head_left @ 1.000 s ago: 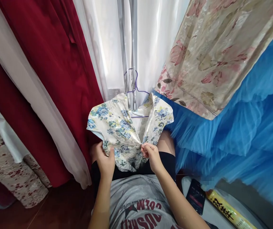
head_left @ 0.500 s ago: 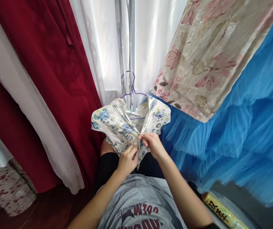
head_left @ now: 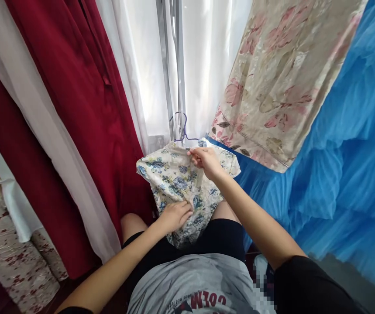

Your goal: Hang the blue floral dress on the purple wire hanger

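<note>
A small cream garment with blue flowers [head_left: 174, 179] hangs on a purple wire hanger [head_left: 183, 131] from a metal rack pole [head_left: 170, 69], draping over my lap. My right hand [head_left: 203, 160] pinches the garment near its neckline, just below the hanger. My left hand [head_left: 174, 216] grips the fabric lower down, above my knees. The two halves of the garment lie closed together.
A dark red dress [head_left: 76, 109] and white sheer fabric [head_left: 26, 113] hang at left. White curtain [head_left: 203, 65] behind the pole. A pink-floral cream dress [head_left: 279, 78] and blue tulle skirt [head_left: 347, 165] hang at right. Wooden floor [head_left: 76, 283] lower left.
The garment was spread open a second ago; it is now closed. My right hand has slid up from the lower front to the neckline, while my left holds the fabric below.
</note>
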`<state>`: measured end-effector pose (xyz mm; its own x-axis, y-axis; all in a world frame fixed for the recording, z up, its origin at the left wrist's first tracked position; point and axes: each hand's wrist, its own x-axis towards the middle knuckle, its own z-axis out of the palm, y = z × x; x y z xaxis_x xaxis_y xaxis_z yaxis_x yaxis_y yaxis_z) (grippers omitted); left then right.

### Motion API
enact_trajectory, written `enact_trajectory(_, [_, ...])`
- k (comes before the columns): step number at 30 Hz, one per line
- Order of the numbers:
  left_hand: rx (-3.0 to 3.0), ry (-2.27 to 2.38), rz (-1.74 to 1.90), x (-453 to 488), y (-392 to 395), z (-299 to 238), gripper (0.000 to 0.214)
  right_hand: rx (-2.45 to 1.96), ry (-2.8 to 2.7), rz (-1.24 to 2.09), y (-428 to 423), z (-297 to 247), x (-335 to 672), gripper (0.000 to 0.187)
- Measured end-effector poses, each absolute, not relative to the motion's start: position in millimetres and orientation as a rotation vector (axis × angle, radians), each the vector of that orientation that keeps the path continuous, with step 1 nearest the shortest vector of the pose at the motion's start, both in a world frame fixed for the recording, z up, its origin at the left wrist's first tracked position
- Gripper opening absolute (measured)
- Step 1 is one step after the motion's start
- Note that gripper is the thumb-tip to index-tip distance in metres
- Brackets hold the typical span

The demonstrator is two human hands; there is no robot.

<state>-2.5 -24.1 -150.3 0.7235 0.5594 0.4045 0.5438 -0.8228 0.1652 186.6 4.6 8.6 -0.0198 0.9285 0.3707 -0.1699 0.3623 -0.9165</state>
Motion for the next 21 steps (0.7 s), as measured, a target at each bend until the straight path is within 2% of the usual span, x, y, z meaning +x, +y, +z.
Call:
enact_trajectory(3, [2.611,0.810,1.392,-2,-6,-103,0.030,-0.772,-1.433,0.954,-10,-1,192,0.025])
enact_trajectory(5, [2.457,0.810,1.686,1,4,-65,0.040,-0.761,-1.493,0.910,-19,-4,196,0.027])
enact_trajectory(9, [2.561,0.713,1.631,18,15,-12,0.024,-0.734,-1.567,0.808,-23,-6,199,0.028])
enact_trajectory(13, [2.489,0.703,1.862,38,11,7,0.021,-0.828,-1.496,0.631,-8,-24,196,0.029])
enact_trajectory(17, [2.095,0.732,2.240,21,26,26,0.024,-0.932,-1.517,0.665,1,-61,198,0.032])
enact_trajectory(21, [1.572,0.874,2.365,-45,68,15,0.025,-0.868,-1.513,0.814,-12,-85,206,0.030])
